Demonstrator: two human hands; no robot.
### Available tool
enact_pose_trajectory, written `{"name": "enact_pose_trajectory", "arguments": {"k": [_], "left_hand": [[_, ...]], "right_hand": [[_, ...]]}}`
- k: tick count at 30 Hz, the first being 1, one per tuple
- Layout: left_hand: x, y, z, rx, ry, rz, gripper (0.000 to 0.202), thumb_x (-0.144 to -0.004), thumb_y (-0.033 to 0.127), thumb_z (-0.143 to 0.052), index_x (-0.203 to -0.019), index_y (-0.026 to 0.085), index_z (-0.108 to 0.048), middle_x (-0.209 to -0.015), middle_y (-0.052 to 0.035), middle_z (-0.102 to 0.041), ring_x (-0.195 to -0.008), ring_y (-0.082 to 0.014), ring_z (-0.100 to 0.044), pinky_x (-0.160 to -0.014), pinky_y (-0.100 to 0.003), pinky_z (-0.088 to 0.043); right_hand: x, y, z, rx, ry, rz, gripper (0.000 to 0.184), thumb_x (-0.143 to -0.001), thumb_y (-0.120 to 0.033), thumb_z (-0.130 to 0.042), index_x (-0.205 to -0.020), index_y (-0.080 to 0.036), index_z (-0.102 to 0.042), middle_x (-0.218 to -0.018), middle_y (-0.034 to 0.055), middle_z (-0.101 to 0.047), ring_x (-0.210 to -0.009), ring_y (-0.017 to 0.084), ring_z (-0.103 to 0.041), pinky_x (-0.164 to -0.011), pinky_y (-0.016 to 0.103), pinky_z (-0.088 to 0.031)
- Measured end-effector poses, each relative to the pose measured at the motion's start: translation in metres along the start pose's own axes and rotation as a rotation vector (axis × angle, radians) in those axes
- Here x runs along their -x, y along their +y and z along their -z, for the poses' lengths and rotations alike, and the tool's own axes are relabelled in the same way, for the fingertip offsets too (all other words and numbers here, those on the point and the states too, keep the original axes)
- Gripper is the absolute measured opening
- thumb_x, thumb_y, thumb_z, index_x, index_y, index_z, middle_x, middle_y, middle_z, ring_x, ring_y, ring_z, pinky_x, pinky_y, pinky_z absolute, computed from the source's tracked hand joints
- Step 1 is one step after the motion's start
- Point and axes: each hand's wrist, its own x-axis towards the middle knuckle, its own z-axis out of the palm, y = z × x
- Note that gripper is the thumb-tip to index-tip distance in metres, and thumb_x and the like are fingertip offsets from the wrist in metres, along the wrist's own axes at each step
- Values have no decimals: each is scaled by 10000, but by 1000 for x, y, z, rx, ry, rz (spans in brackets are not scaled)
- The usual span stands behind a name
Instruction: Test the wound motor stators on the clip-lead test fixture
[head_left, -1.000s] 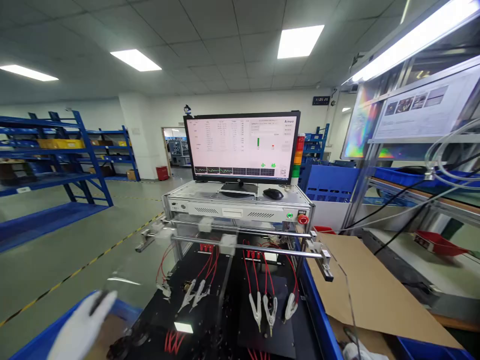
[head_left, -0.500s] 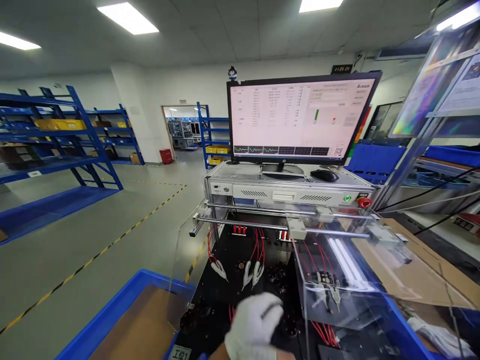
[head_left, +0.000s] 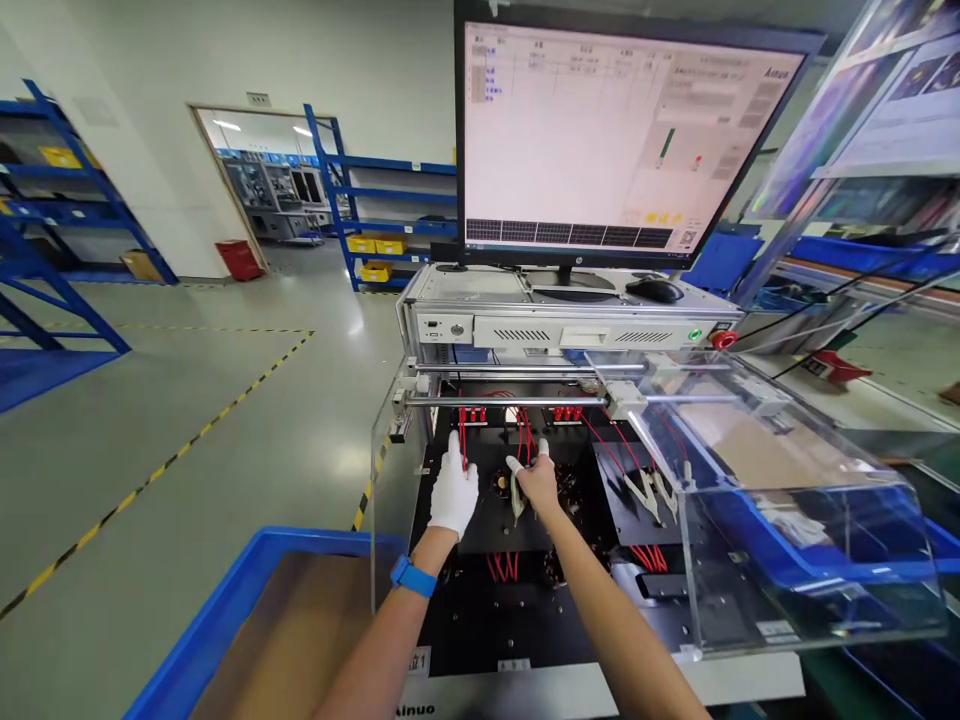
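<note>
Hands over a black test fixture (head_left: 480,610): the gloved left hand (head_left: 454,492) lies open, fingers stretched along a red lead (head_left: 463,440). The right hand (head_left: 537,484) pinches a white test clip (head_left: 516,497) mid-plate, left of the clear cover (head_left: 757,500).

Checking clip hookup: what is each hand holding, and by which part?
The right hand pinches a pale metal alligator clip near its upper, wired end. The white-gloved left hand lies against red wires; whether it grips them cannot be told.

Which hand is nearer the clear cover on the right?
Right. The right hand sits just left of the clear cover; the left hand is farther left.
</note>
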Motion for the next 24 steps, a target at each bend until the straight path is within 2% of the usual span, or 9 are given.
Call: {"name": "enact_pose_trajectory", "arguments": {"k": [3, 5, 8, 10, 14, 16, 19, 21, 24], "left_hand": [[43, -27, 28, -327, -115, -175, 656, -758, 249, -491, -1365, 196, -245, -1322, -140, -390, -1166, -295, -417, -968, -408, -344], [84, -55, 41, -494, -268, -235, 637, -717, 220, -521, -1327, 217, -338, -1381, -98, -339, -1250, -303, -317, -1036, -439, -264], [139, -92, 46, -712, -451, -99, 659, -628, 166, -568, -1273, 137, -431, -1387, -131, -327, -1289, -319, -257, -1075, -461, -214], [159, -105, 44, -808, -449, -68, 677, -605, 145, -568, -1265, 82, -431, -1411, -147, -260, -1316, -314, -185, -1098, -443, -191], [165, -114, 37, -844, -390, -89, 591, -633, 130, -528, -1222, 103, -493, -1407, -112, -272, -1316, -307, -175, -1107, -449, -191], [158, -120, 37, -778, -431, -143, 503, -640, 125, -516, -1135, 186, -576, -1397, -56, -311, -1316, -289, -191, -1105, -463, -190], [149, -132, 39, -706, -534, -199, 448, -608, 113, -547, -1022, 268, -626, -1401, 0, -311, -1318, -258, -207, -1104, -445, -188], [146, -134, 39, -737, -552, -212, 387, -584, 103, -573, -927, 262, -655, -1409, -2, -297, -1314, -268, -216, -1099, -434, -186], [142, -123, 39, -815, -487, -255, 195, -581, 102, -587, -700, 232, -670, -1389, 8, -342, -1309, -293, -226, -1084, -444, -183]], "right_hand": [[-1, -8, -5, 11, -52, -230, 487, -851, -290, -354, -1282, -63, -347, -1013, 184, -590, -895, 259, -603, -743, 330, -446], [-3, -9, -7, 25, -114, -228, 427, -839, -231, -351, -1235, -80, -404, -1018, 173, -592, -914, 252, -596, -756, 319, -436], [-8, -2, 0, 45, -179, -216, 376, -813, -189, -375, -1168, -102, -465, -974, 147, -613, -908, 244, -595, -764, 312, -430], [-10, 5, 11, 63, -152, -257, 404, -804, -220, -407, -1184, -90, -455, -1001, 163, -602, -920, 262, -586, -768, 331, -431], [1, 7, 29, 174, 105, -220, 563, -789, -318, -463, -1291, -84, -362, -1211, 204, -481, -1076, 314, -489, -853, 390, -399], [9, 0, 31, 160, 18, -178, 520, -798, -364, -453, -1268, -144, -423, -1152, 162, -541, -1043, 304, -518, -846, 391, -406], [11, -11, 23, 95, -270, -177, 456, -790, -445, -457, -1167, -204, -542, -1011, 112, -627, -955, 280, -578, -789, 365, -435], [6, -15, 18, 100, -315, -141, 452, -792, -455, -451, -1159, -211, -552, -1023, 105, -632, -973, 267, -577, -791, 348, -434], [-3, -17, 15, 129, -327, -13, 406, -794, -396, -459, -1135, -205, -568, -995, 105, -645, -957, 250, -588, -777, 330, -436]]}}
